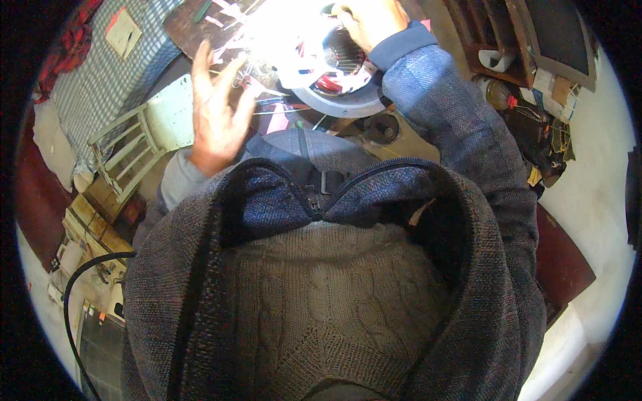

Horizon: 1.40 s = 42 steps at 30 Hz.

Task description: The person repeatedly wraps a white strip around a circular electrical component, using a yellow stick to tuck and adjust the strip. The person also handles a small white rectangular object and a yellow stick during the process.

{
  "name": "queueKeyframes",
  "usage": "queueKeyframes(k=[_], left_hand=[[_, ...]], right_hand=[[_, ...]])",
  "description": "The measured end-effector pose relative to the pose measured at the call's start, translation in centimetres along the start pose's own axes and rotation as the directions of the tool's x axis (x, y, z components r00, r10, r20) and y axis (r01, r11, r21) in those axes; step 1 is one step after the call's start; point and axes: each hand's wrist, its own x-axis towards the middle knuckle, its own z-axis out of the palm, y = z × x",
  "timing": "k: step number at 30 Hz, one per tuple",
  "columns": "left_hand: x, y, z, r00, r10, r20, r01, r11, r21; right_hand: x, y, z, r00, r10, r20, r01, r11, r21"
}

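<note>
At left, with fingers spread and apart, the left hand (221, 113), just beside a tangle of thin loose wires (249, 75). Bent over the far right of the ring, the right hand (374, 25), with a small dark piece (328, 9) at the fingertips; cannot tell whether pinched, because of glare. Between the hands, on the far part of a dark brown surface (182, 32), a round motor-like part (344, 57): smooth grey rim on the near side, dark ribbed inner wall, red wires and pale strips bunched within. In the way: strong white light, washing out its far left side, and a blue-grey sleeve (435, 80) close along its right. Scattered left of it, pink strips (277, 119); just nearer, a black round piece (382, 128). Farther left, a worn pale chair (175, 110), then a checked cloth (137, 77) with a notepad (124, 33) on top. On the right, a wooden cabinet (468, 23), a bottle with a red cap (497, 95) and jumbled cords (558, 140). Near left, a curving black cable (69, 294)
</note>
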Motion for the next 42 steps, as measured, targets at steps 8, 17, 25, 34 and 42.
queueKeyframes(k=[8, 17, 25, 34, 42], left_hand=[[-3.2, -2.3, -0.7, 0.984, -0.177, -0.017, 0.177, 0.984, 0.018], [-0.7, 0.7, -0.6, 0.996, -0.067, 0.055, 0.069, 0.997, -0.024], [1.9, 4.2, -0.1, 0.997, 0.02, 0.079, -0.015, 0.998, -0.059], [2.4, 5.4, 2.1, 0.982, -0.089, 0.167, 0.088, 0.996, 0.016], [1.1, 3.5, 0.9, 0.971, -0.197, 0.136, 0.197, 0.98, 0.013]], right_hand=[[-1.6, 1.3, -3.2, 0.995, 0.029, -0.093, -0.013, 0.986, 0.165], [0.2, -0.1, -7.2, 0.916, -0.392, -0.088, 0.336, 0.868, -0.365], [2.5, -0.8, -4.9, 0.666, -0.699, -0.26, 0.734, 0.677, 0.059], [3.8, 0.1, -0.2, 0.784, -0.62, 0.025, 0.561, 0.726, 0.397], [1.7, 1.8, -1.9, 0.954, -0.294, 0.062, 0.263, 0.918, 0.295]])
